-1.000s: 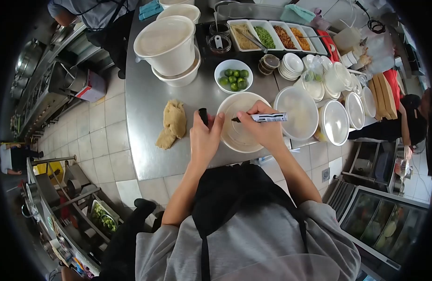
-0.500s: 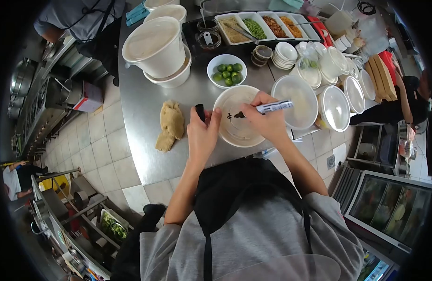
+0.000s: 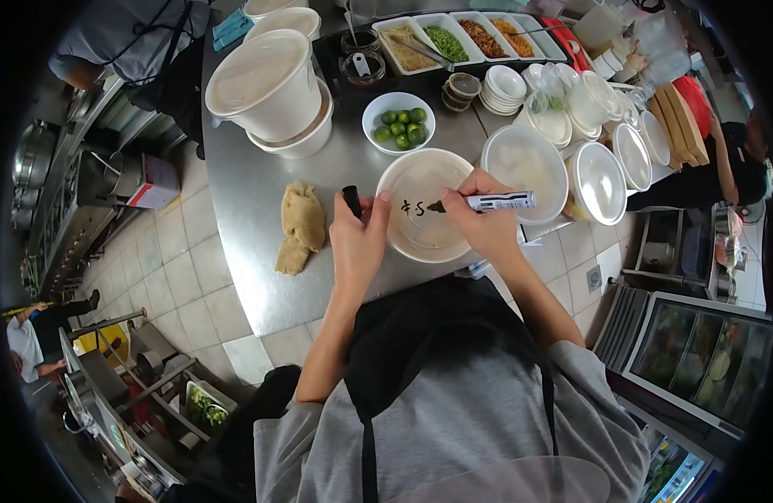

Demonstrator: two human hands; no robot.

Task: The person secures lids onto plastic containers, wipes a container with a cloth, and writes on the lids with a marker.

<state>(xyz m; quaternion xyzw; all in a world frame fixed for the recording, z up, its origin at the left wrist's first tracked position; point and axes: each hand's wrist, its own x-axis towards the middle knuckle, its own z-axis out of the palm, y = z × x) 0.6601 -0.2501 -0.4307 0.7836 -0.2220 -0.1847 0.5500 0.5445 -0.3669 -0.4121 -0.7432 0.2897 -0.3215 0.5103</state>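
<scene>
Head view: tub point(image 3: 424, 172) on steel table point(image 3: 250, 210), tiled kitchen floor point(image 3: 181, 272).

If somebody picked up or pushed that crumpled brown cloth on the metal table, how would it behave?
The cloth would probably hang floppy, since it lies in rumpled folds. Its uneven, bunched shape suggests that it would drag rather than roll.

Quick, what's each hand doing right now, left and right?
Left hand: closed on the black marker cap, thumb at the lidded tub's rim.
Right hand: closed on the marker, tip at the lid.
</scene>
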